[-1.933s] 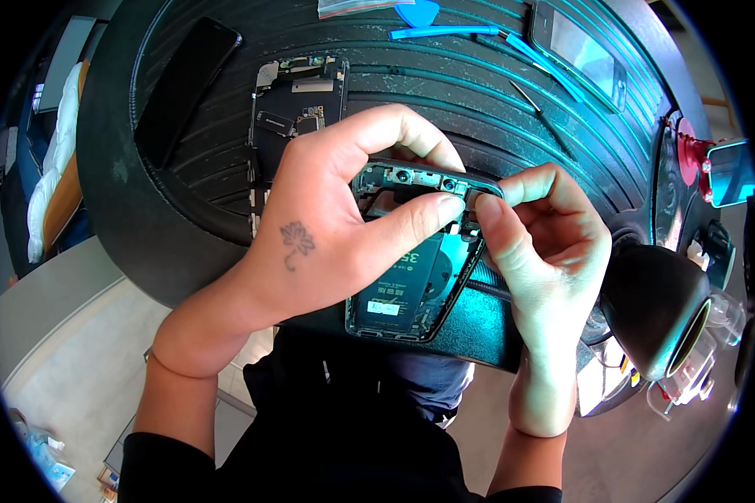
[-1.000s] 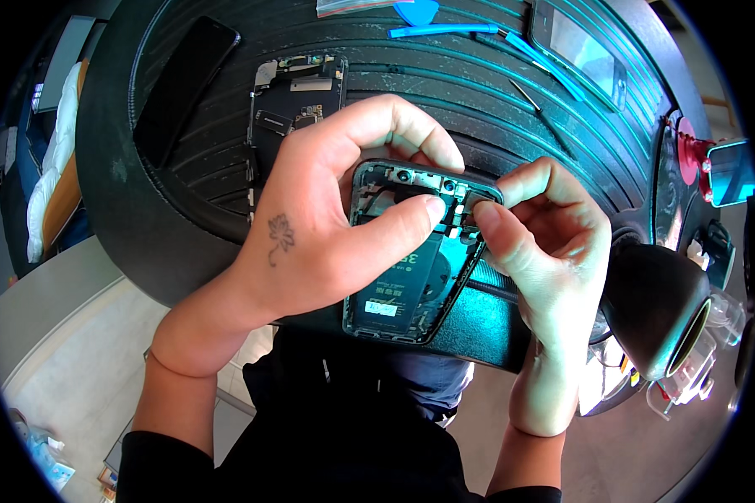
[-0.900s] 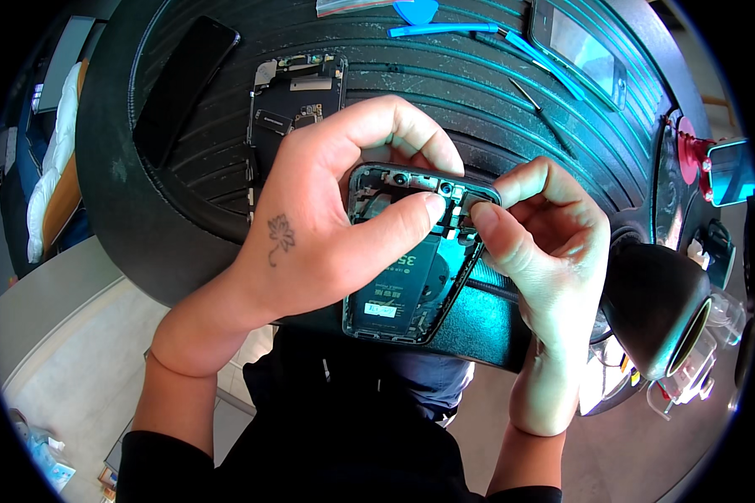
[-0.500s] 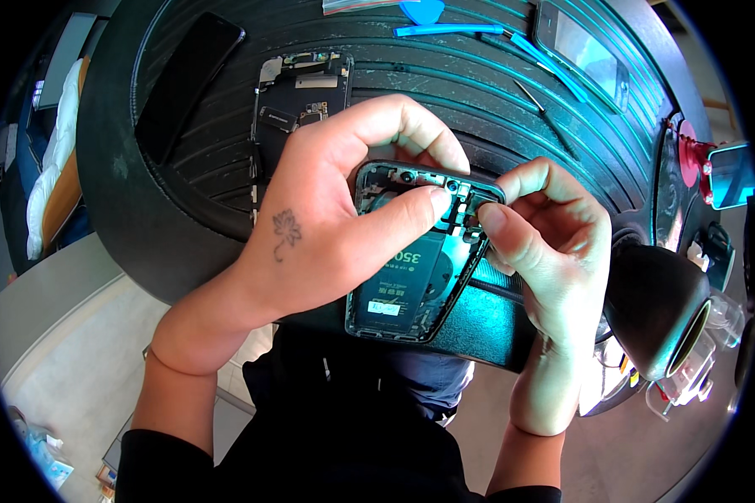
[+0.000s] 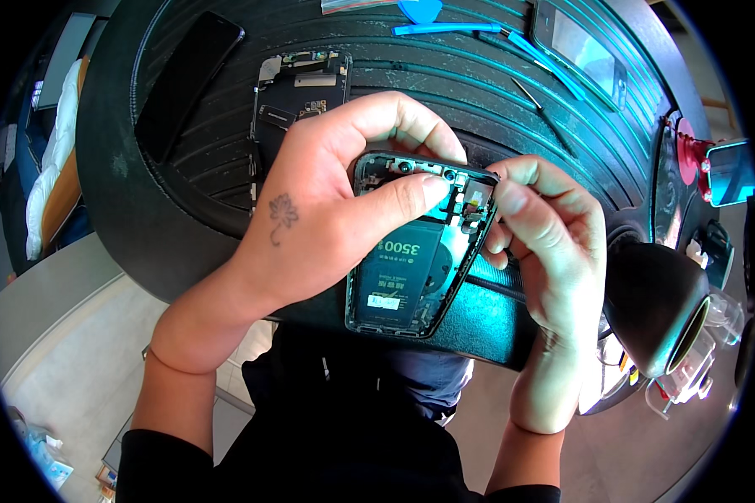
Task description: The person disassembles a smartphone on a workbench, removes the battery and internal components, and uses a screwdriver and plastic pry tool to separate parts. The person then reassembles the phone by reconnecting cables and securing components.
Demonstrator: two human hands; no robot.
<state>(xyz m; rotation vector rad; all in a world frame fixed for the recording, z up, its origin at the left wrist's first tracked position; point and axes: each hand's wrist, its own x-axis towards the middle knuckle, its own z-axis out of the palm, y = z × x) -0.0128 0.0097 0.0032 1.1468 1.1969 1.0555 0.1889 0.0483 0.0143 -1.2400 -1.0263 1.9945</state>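
An opened phone body [image 5: 457,293] is held tilted over the table's near edge, its inside facing up. A black battery [image 5: 398,272] fills much of its lower left, and small metal parts and connectors line the top. My left hand [image 5: 319,201] grips the body from the left, thumb pressed on the inside near the top and fingers curled behind the upper edge. At the upper right corner, my right hand [image 5: 554,230] pinches the frame between thumb and index finger. Whether a tiny part sits between those fingertips is hidden.
Behind my left hand lies a detached screen assembly [image 5: 317,81], with a dark phone [image 5: 189,88] farther left. Blue pry tools [image 5: 449,29], a blue pick [image 5: 421,10], a thin dark tool [image 5: 547,121] and another phone [image 5: 580,59] lie across the far side. A black cone-shaped object [image 5: 656,306] stands right.
My right thumb has drawn back from the inside of the phone body to its upper right corner, uncovering the parts there. The body has shifted slightly; my left hand keeps its grip.
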